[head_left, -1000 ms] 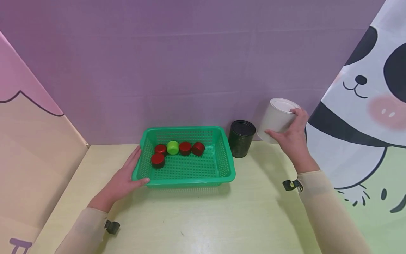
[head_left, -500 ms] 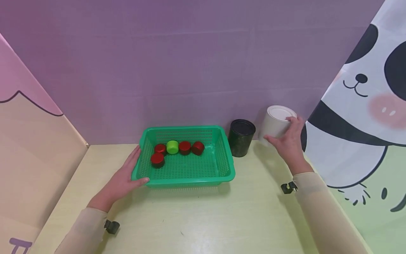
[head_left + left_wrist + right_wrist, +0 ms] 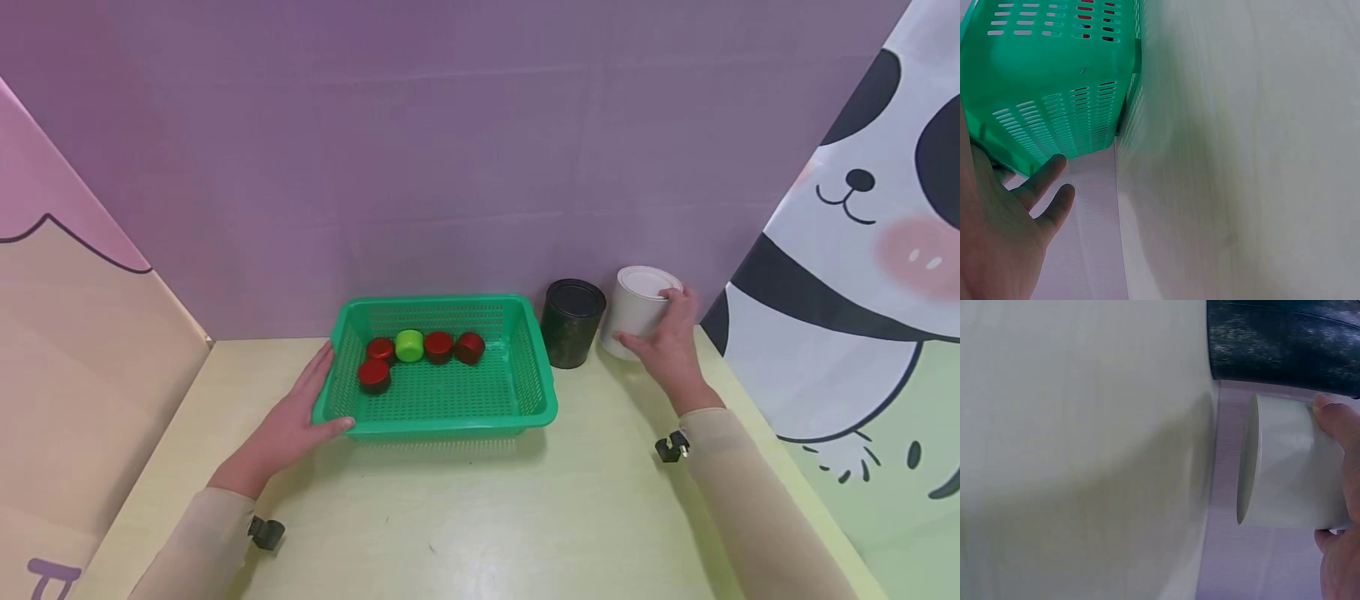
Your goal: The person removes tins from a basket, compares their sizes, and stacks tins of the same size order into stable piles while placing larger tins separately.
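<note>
In the head view my right hand [image 3: 667, 342] grips a white can [image 3: 637, 315] around its side and upper edge. The can leans slightly, and its underside shows in the right wrist view, off the tabletop. Just to its left a black can [image 3: 573, 325] stands upright. My left hand [image 3: 288, 429] rests at the left end of a green basket [image 3: 450, 427], fingers straight along its side and thumb at the front rim. Inside the basket lie several red caps [image 3: 374, 376] and one lime-green cap [image 3: 409, 345], mostly toward the back left.
The pale wooden table [image 3: 480, 517] extends in front of the basket. Behind it hangs a purple backdrop [image 3: 450, 167], close to the basket and both cans. A panda-printed sheet [image 3: 817, 367] borders the right side.
My right hand has lowered the white can and brought it left, nearer the black can, and the can is more upright now. The left hand and basket have stayed in place.
</note>
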{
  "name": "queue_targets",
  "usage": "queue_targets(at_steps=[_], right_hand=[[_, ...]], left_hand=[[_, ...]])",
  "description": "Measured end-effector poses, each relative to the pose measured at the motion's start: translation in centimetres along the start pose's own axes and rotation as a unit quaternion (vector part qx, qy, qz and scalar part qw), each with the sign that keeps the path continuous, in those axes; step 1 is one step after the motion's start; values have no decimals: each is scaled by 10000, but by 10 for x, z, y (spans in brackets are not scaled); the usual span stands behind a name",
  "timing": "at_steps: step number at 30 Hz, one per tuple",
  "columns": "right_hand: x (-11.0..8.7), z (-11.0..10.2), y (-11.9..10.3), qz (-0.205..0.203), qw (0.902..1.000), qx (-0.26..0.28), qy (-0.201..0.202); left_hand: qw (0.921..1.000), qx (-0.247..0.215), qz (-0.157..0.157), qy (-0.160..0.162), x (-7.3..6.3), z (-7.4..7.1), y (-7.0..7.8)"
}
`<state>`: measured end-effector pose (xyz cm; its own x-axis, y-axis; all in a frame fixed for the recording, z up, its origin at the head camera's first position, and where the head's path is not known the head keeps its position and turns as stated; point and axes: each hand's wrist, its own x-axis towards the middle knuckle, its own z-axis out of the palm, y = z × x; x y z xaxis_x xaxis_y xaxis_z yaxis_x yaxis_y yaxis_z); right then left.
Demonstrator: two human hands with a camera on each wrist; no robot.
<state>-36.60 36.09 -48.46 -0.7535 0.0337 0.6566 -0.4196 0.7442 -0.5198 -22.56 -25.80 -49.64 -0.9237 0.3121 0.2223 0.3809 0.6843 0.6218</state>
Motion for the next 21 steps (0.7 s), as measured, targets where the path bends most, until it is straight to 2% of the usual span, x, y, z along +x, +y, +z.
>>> queue_targets(at_steps=[21], right_hand=[[-12,19,10,64,9996,-76,-266]], left_hand=[[9999,-109,-15,-27,1,-1,-1]])
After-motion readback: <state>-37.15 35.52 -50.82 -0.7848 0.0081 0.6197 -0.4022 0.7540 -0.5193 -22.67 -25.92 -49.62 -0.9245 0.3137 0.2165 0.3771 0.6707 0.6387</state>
